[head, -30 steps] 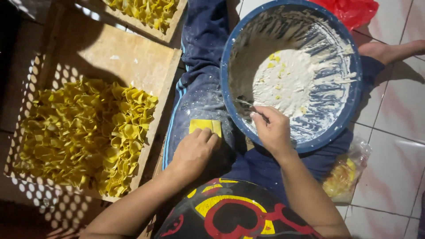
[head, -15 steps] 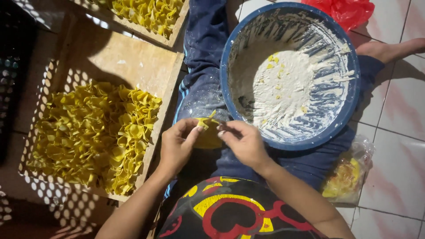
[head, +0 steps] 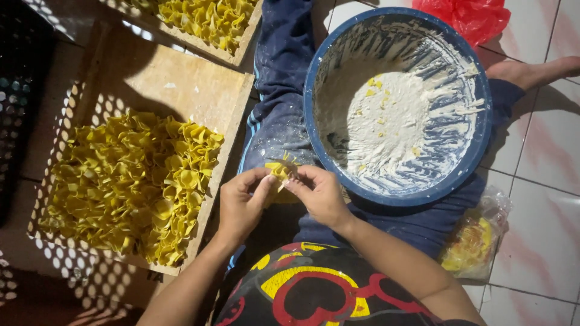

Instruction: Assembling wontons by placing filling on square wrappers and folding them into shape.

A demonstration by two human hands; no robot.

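Both of my hands have come together over my lap since a second ago, when my right hand was reaching into the blue bowl (head: 314, 90) and my left lay flat on a square yellow wrapper on my thigh. Now my left hand (head: 241, 205) and my right hand (head: 319, 194) meet above my knee, and the yellow wrapper (head: 281, 169) is lifted between them, gathered into a small ruffled bundle instead of lying flat. My left fingers are curled and pinch its left side with thumb and forefinger; my right fingers are likewise closed on its right side, so neither hand is spread. The bowl stays on my other leg, streaked with white paste and flecked with yellow bits. To my left, the wooden tray (head: 181, 84) carries its heap of folded yellow dumplings (head: 133, 187), unchanged, and a second tray (head: 238, 54) of the same sits beyond it. A clear plastic bag (head: 474, 241) with yellow contents rests on the tiled floor (head: 544, 181) by my right elbow, and a red bag (head: 468, 15) lies past the bowl.
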